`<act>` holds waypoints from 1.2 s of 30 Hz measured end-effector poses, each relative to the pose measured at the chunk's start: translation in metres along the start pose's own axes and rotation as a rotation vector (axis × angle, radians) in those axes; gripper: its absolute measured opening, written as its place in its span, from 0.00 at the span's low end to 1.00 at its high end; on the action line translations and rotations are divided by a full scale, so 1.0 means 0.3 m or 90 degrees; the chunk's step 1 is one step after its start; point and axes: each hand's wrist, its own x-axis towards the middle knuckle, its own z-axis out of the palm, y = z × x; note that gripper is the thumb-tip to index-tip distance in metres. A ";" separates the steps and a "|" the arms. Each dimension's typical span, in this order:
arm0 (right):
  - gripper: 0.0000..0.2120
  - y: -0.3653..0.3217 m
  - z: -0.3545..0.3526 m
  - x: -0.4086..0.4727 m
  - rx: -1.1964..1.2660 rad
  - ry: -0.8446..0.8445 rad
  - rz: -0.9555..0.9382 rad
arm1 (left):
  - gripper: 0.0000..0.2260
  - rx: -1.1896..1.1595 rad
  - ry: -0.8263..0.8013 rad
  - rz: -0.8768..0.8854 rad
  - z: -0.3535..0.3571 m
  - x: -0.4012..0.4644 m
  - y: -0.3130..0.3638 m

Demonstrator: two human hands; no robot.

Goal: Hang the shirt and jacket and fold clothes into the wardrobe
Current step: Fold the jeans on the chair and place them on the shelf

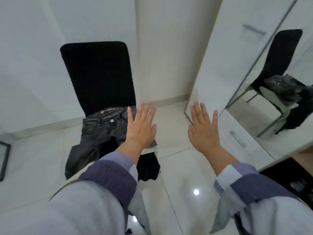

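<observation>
Both hands are held out flat, palms down, each grip apart with straight spread fingers holding nothing: the left hand (pixel 141 126) hovers over the right edge of the clothes, the right hand (pixel 204 128) over the glossy tiled floor (pixel 177 175) near the wardrobe (pixel 218 68). Dark grey jeans (pixel 96 131), creased denim with a metal button at the waistband, lie heaped with black cloth (pixel 149 168) and a pale garment (pixel 149 149) on a black high-backed chair (pixel 98 75). The wardrobe is smooth and white, with slim metal bar handles and a mirror (pixel 288 92).
</observation>
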 end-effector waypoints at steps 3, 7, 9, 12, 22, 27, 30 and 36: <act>0.35 -0.191 0.019 0.061 0.027 -0.011 -0.047 | 0.28 -0.005 -0.005 -0.042 0.014 -0.040 -0.186; 0.34 -0.382 0.034 0.140 0.038 -0.041 -0.095 | 0.29 -0.013 -0.016 -0.092 0.050 -0.075 -0.383; 0.33 -0.448 0.053 0.182 0.035 -0.059 -0.125 | 0.29 -0.019 -0.039 -0.118 0.075 -0.080 -0.458; 0.32 -0.530 0.099 0.249 0.051 -0.072 -0.150 | 0.32 -0.027 -0.071 -0.163 0.125 -0.053 -0.546; 0.28 -0.746 0.450 0.638 0.078 -0.206 -0.285 | 0.32 -0.098 -0.184 -0.284 0.415 0.241 -0.796; 0.28 -0.850 0.723 0.879 0.109 -0.277 -0.309 | 0.33 -0.138 -0.219 -0.339 0.665 0.437 -0.909; 0.30 -0.886 0.873 0.991 0.121 -0.312 -0.319 | 0.35 -0.130 -0.240 -0.351 0.824 0.511 -0.955; 0.44 -0.934 1.104 1.097 0.048 -0.368 -0.307 | 0.39 -0.139 -0.285 -0.327 1.073 0.588 -1.046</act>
